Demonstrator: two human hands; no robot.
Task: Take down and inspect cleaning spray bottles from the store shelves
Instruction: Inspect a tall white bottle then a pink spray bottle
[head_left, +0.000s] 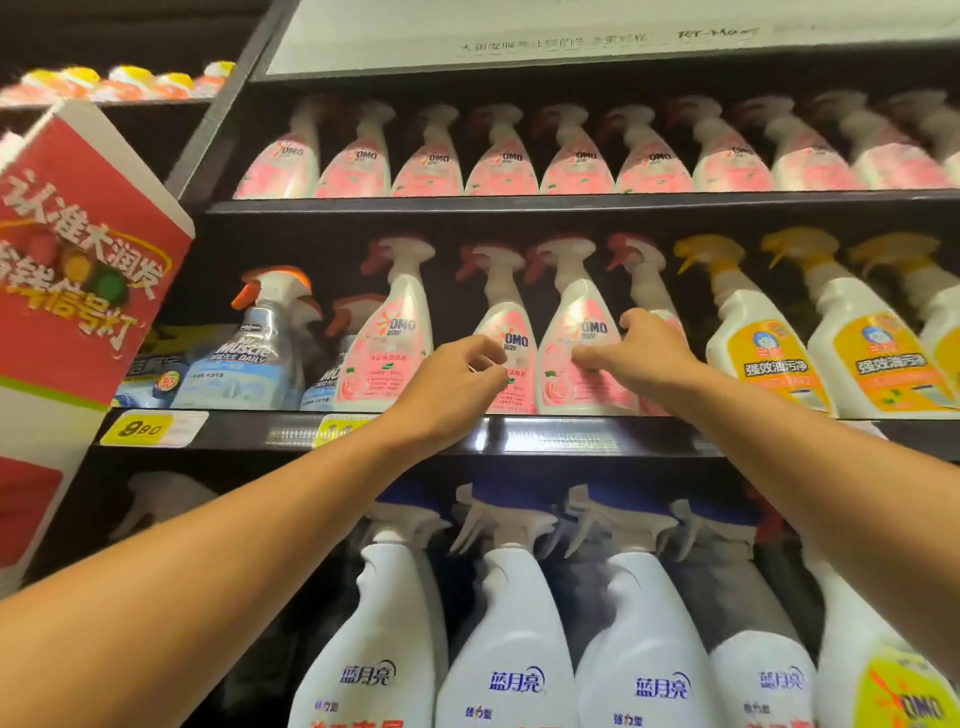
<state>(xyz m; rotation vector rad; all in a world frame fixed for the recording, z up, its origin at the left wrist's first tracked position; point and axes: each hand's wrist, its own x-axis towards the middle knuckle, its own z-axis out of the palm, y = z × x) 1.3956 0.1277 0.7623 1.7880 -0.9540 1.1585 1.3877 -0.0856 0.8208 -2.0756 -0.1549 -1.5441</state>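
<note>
Still at the reach: no bottle off the shelf yet

Both arms stretch up to the middle shelf. Right hand wraps the lower body of a pink OMO spray bottle, thumb on the front label, fingers round the right flank; the bottle stands upright on the shelf, base down, so lifting looks not yet begun. Left hand hangs just in front of the neighbouring pink bottle, fingers loosely curled, holding nothing; contact cannot be told. Judged stage: early, with take-down and inspection both left.

Materials: bottles are glossy moulded plastic, cone-shaped bodies narrowing to thin necks, red-and-white trigger heads, slick printed sleeve labels with rose art. Likely smooth and a bit slippery. Yellow-trigger bottles stand to the right, white blue-capped bottles on the shelf below. Shelf edge is dark shiny strip with a yellow price tag.
</note>
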